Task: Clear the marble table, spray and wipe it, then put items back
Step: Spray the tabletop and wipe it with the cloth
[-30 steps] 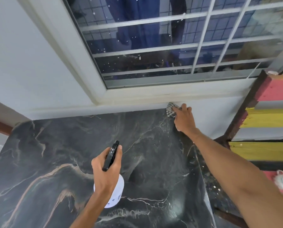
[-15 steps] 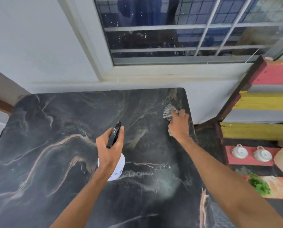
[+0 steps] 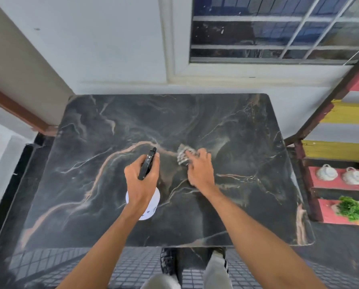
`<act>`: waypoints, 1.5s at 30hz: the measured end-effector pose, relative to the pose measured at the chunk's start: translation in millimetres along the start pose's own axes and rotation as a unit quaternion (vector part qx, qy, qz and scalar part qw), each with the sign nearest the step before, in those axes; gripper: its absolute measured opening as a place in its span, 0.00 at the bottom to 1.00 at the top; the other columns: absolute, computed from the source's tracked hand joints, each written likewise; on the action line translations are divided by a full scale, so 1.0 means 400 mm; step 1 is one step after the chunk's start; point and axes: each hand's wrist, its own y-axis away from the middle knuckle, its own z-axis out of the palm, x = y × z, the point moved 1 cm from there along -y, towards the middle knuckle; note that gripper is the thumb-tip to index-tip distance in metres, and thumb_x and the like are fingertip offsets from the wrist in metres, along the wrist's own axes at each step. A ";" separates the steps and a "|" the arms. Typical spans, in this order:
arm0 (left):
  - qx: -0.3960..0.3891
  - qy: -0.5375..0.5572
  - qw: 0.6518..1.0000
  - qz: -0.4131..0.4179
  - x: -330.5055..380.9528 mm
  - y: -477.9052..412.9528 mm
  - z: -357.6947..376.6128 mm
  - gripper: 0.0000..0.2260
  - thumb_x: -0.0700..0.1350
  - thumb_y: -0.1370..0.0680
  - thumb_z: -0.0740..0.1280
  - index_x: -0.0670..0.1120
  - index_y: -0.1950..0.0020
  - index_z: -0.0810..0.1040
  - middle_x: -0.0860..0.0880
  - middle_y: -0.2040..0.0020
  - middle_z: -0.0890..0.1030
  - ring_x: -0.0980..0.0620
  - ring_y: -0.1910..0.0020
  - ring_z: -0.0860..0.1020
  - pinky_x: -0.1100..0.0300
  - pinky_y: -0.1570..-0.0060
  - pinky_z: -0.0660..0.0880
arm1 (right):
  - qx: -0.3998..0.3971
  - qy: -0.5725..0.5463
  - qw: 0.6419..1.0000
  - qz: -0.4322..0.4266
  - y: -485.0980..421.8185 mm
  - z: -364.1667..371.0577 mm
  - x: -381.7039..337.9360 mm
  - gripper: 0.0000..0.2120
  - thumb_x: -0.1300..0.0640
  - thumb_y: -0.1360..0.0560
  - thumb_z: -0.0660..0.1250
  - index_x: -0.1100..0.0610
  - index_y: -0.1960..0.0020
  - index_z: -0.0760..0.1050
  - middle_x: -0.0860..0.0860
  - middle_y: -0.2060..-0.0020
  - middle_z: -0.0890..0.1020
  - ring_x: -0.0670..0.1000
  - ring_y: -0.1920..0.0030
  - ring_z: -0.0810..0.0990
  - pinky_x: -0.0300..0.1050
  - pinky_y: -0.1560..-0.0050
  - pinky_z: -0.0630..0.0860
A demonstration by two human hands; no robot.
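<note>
Wipe pass under way on cleared marble bench.

Bench top bare apart from both hands; shelf with teacups off to the right. Left hand closed round the spray bottle, black nozzle up, bottle held just left of the wiping grip. Right hand presses the checked cloth flat, fingers spread over it. Since a second ago the cloth has come off the far edge by the wall to mid-bench; far strip looks done, near half likely remains.

White wall, barred window, tiled floor
</note>
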 end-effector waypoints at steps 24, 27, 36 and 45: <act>-0.042 -0.044 0.998 -0.011 0.013 0.383 0.192 0.25 0.57 0.16 0.72 0.42 0.65 0.71 0.34 0.68 0.70 0.45 0.69 0.67 0.37 0.70 0.75 | -0.006 0.032 0.999 0.013 0.529 -0.149 0.316 0.31 0.67 0.27 0.65 0.46 0.27 0.71 0.53 0.38 0.71 0.55 0.41 0.70 0.50 0.39 0.74; -0.043 -0.048 0.998 -0.005 0.044 0.415 0.283 0.26 0.56 0.16 0.72 0.43 0.66 0.68 0.36 0.69 0.67 0.45 0.69 0.66 0.37 0.71 0.73 | 0.068 0.031 0.981 0.178 0.554 -0.258 0.531 0.30 0.68 0.27 0.65 0.48 0.28 0.73 0.56 0.38 0.72 0.57 0.43 0.70 0.55 0.40 0.74; -0.061 -0.031 0.998 -0.017 0.133 0.453 0.566 0.25 0.57 0.16 0.72 0.40 0.63 0.73 0.32 0.66 0.72 0.47 0.68 0.68 0.38 0.68 0.74 | 0.052 -0.010 0.993 0.110 0.510 -0.325 0.708 0.30 0.70 0.27 0.63 0.51 0.29 0.75 0.57 0.33 0.71 0.59 0.38 0.69 0.56 0.33 0.71; -0.085 -0.011 0.996 -0.021 0.168 0.359 0.677 0.26 0.57 0.16 0.71 0.43 0.64 0.68 0.36 0.69 0.66 0.47 0.69 0.64 0.41 0.69 0.66 | 0.033 0.025 0.997 0.058 0.244 -0.386 0.762 0.30 0.71 0.26 0.62 0.54 0.26 0.72 0.58 0.33 0.70 0.61 0.37 0.68 0.55 0.31 0.69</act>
